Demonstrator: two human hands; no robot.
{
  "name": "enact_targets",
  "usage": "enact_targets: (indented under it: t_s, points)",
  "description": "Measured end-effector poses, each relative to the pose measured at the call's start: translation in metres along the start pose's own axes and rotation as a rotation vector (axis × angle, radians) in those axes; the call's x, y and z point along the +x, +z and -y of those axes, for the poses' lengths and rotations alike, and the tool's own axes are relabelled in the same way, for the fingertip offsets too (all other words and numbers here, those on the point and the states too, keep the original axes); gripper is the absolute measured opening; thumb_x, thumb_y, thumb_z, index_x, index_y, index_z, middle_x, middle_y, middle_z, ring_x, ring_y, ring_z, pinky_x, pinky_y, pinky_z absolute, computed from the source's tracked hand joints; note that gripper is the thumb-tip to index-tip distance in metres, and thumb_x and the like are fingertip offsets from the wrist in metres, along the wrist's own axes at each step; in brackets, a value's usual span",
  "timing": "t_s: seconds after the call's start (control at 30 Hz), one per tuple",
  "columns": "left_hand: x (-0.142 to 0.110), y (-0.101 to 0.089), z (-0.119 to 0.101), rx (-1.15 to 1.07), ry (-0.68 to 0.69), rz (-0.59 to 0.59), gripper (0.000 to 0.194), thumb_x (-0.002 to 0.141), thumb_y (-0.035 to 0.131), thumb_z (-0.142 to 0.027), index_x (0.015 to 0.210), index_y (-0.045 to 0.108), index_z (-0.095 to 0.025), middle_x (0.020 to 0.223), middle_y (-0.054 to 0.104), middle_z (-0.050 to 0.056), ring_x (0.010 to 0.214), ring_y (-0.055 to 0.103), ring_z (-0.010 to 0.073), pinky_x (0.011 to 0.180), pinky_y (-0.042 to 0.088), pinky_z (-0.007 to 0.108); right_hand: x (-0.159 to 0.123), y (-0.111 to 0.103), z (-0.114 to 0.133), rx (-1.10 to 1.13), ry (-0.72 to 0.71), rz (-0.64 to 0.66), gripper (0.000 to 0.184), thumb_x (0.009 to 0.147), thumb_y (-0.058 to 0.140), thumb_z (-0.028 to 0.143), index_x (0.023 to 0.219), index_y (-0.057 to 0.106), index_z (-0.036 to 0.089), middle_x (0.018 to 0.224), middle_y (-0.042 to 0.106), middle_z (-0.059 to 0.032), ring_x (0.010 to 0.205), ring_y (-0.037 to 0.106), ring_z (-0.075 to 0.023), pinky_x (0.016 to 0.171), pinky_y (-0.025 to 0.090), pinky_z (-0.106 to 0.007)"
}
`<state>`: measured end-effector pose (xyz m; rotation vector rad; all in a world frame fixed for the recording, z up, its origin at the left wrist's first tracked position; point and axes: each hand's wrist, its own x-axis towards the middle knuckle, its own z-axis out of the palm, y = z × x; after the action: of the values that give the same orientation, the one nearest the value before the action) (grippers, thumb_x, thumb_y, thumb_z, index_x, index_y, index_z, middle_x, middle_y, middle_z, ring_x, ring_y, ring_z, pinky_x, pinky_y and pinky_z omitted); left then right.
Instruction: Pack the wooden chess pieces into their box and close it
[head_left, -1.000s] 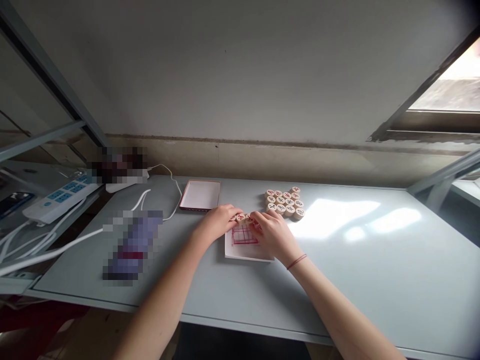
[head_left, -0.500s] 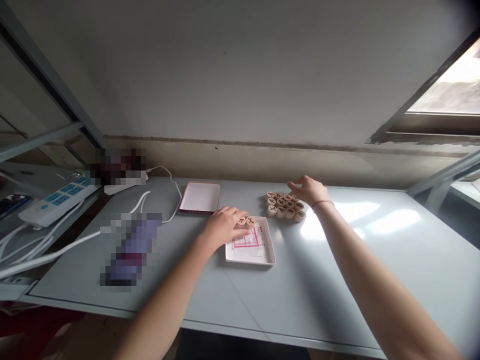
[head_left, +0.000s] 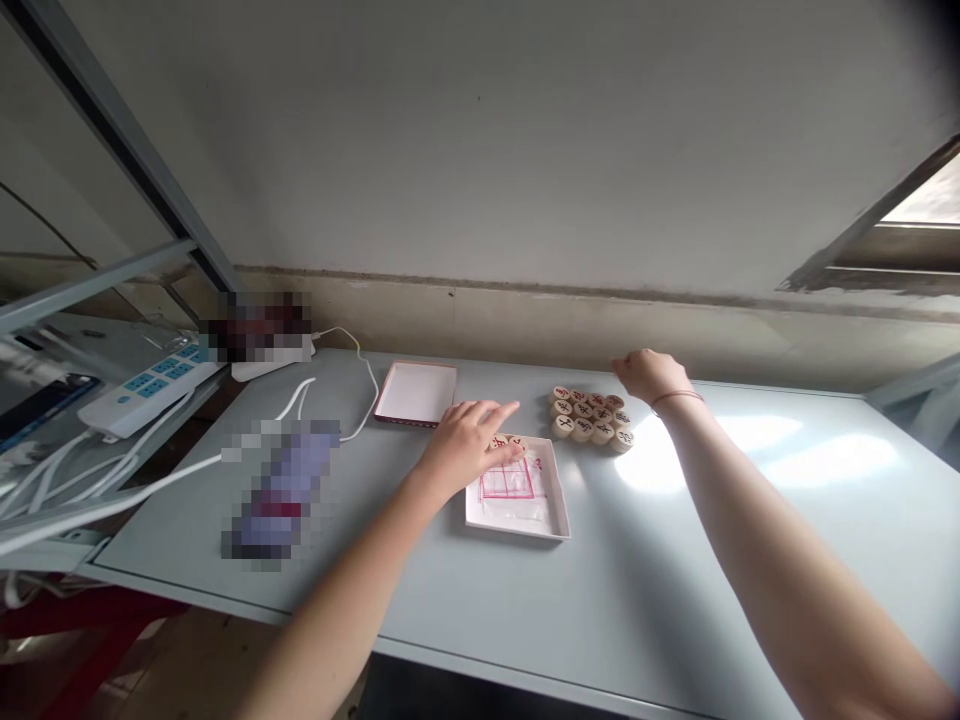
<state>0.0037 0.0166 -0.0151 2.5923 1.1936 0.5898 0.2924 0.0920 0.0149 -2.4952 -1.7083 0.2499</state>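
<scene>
Left hand (head_left: 463, 445), centre of frame, lies over the upper left part of a shallow white tray (head_left: 551, 522) with a pink grid on its floor. Its fingers are spread; thumb and index finger stand apart, the thumb crossing in front of two pale round pieces (head_left: 498, 441) at the tray's upper edge. Red characters partly visible on these; firmness of contact cannot be judged. Right hand (head_left: 651, 375), right of centre, is near the top right corner of a block of similar pieces (head_left: 583, 411); its fingers are curled in and together, and whether they hold anything is hidden. The block sits on the grey surface (head_left: 562, 610), up and to the right of the tray, in close rows, the visible tops marked in red or dark characters. Thin reddish band (head_left: 677, 394) on the right wrist. A shallow box part (head_left: 416, 391), pale inside with a dark red side, lies up and left of the tray, near the left hand. Left of frame: purple pixelated item (head_left: 289, 480), white cables (head_left: 169, 482) and a white power strip (head_left: 142, 393) with blue sockets.
</scene>
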Motion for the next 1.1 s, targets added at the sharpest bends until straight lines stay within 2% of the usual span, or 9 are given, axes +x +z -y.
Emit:
enact_targets:
  t_s: [0.07,0.1,0.23,0.33,0.6,0.73,0.87,0.97,1.1]
  points:
    - [0.0,0.0,-0.004,-0.029,0.012,-0.039,0.052,0.09,0.049,-0.046,0.137,0.04,-0.026,0.122,0.056,0.008,0.111,0.054,0.0232,0.096,0.044,0.04,-0.028,-0.002,0.007,0.078,-0.092,-0.067,0.029,0.089,0.04,0.033,0.092,0.064,0.017,0.079,0.069,-0.0119,0.079,0.066,-0.0245,0.067,0.048,-0.034]
    - [0.0,0.001,-0.007,-0.048,0.019,-0.056,0.052,0.091,0.049,-0.045,0.138,0.037,-0.026,0.123,0.056,0.009,0.111,0.054,0.0231,0.095,0.045,0.04,-0.045,0.001,0.012,0.234,-0.197,-0.09,0.028,0.089,0.042,0.035,0.1,0.062,0.018,0.083,0.07,-0.0106,0.077,0.067,-0.0224,0.066,0.049,-0.032]
    - [0.0,0.005,-0.021,-0.161,0.05,-0.119,0.049,0.092,0.048,-0.041,0.137,0.038,-0.023,0.125,0.054,0.01,0.111,0.056,0.0224,0.093,0.048,0.036,-0.117,0.025,0.029,0.741,-0.453,0.133,0.036,0.087,0.048,0.051,0.106,0.053,0.021,0.08,0.068,-0.0052,0.065,0.066,-0.0179,0.063,0.053,-0.031]
    - [-0.001,0.005,-0.029,-0.256,0.076,-0.105,0.03,0.095,0.044,-0.031,0.123,0.053,-0.022,0.116,0.059,0.007,0.105,0.06,0.0185,0.092,0.05,0.031,-0.147,0.041,0.036,0.955,-0.445,0.251,0.04,0.086,0.048,0.056,0.104,0.049,0.021,0.083,0.067,-0.0058,0.065,0.066,-0.0173,0.062,0.055,-0.032]
    - [-0.001,0.003,-0.029,-0.374,0.075,-0.023,0.021,0.09,0.053,-0.024,0.111,0.057,-0.024,0.114,0.062,0.004,0.098,0.062,0.0165,0.088,0.05,0.028,-0.151,0.045,0.039,1.172,-0.418,0.28,0.042,0.079,0.059,0.056,0.099,0.049,0.021,0.085,0.068,-0.0055,0.072,0.067,-0.0182,0.068,0.059,-0.037]
    - [0.001,0.006,-0.024,-0.306,0.03,-0.099,0.025,0.089,0.053,-0.022,0.114,0.056,-0.024,0.114,0.056,0.005,0.093,0.063,0.015,0.085,0.051,0.028,-0.149,0.04,0.035,1.229,-0.375,0.239,0.041,0.074,0.065,0.055,0.09,0.055,0.019,0.089,0.067,-0.0064,0.07,0.067,-0.0173,0.069,0.06,-0.038]
    - [0.002,0.007,-0.018,-0.314,-0.05,-0.177,0.01,0.088,0.053,-0.021,0.096,0.059,-0.021,0.108,0.055,0.004,0.085,0.062,0.0121,0.079,0.052,0.025,-0.144,0.033,0.026,1.281,-0.19,0.117,0.042,0.067,0.072,0.052,0.089,0.062,0.018,0.083,0.068,-0.0055,0.07,0.066,-0.0171,0.074,0.06,-0.039]
    - [0.003,0.009,-0.021,-0.343,-0.015,-0.112,0.006,0.087,0.056,-0.026,0.089,0.059,-0.021,0.104,0.06,0.002,0.084,0.062,0.0117,0.081,0.05,0.025,-0.14,0.029,0.022,1.31,-0.069,0.079,0.043,0.063,0.076,0.047,0.093,0.064,0.018,0.075,0.067,-0.0035,0.069,0.066,-0.0177,0.077,0.059,-0.042]
    - [0.006,0.015,-0.029,-0.229,0.107,0.011,0.005,0.086,0.059,-0.023,0.082,0.059,-0.021,0.098,0.067,0.0,0.098,0.06,0.0164,0.094,0.04,0.033,-0.142,0.027,0.023,1.31,-0.08,0.098,0.04,0.068,0.071,0.044,0.097,0.064,0.018,0.079,0.066,-0.0036,0.072,0.066,-0.0175,0.076,0.059,-0.041]
